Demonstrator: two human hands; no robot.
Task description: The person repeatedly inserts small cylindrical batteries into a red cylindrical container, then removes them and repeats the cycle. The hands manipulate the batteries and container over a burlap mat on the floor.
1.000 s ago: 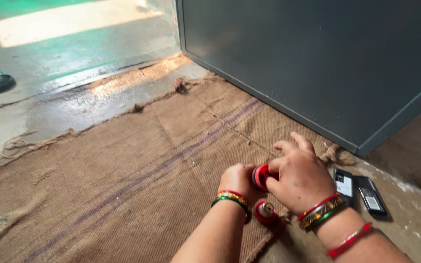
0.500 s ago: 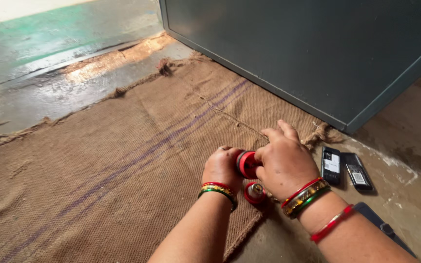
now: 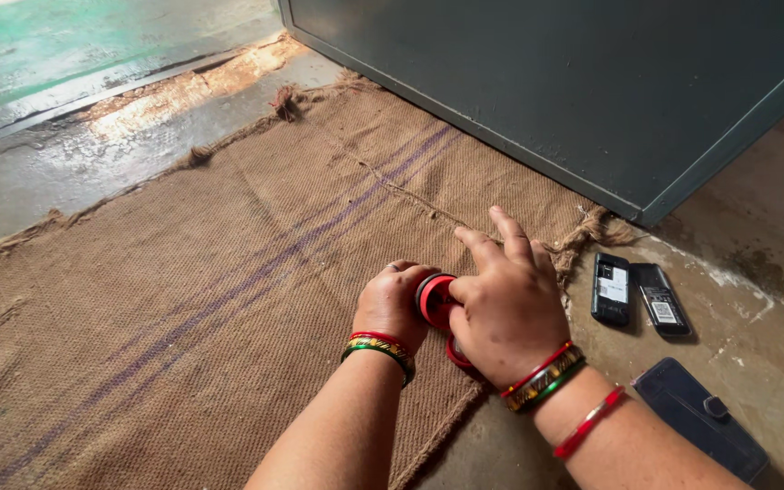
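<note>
Nearby, the left hand (image 3: pixel 392 304) and right hand (image 3: pixel 505 304) are both gripping a small red round object (image 3: pixel 435 299), possibly a tool, over the burlap mat (image 3: pixel 229 272), two black phones (image 3: pixel 632 292) lying beyond, grey metal door (image 3: pixel 573 82) farthest.

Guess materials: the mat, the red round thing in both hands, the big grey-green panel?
Mat: coarse woven jute or burlap, matte; open weave, frayed edges, faded purple stripes. Red round thing, held between left hand and right hand: probably plastic, smooth with a dark rim; mostly hidden. Panel: likely painted sheet metal, flat, even sheen.
</note>
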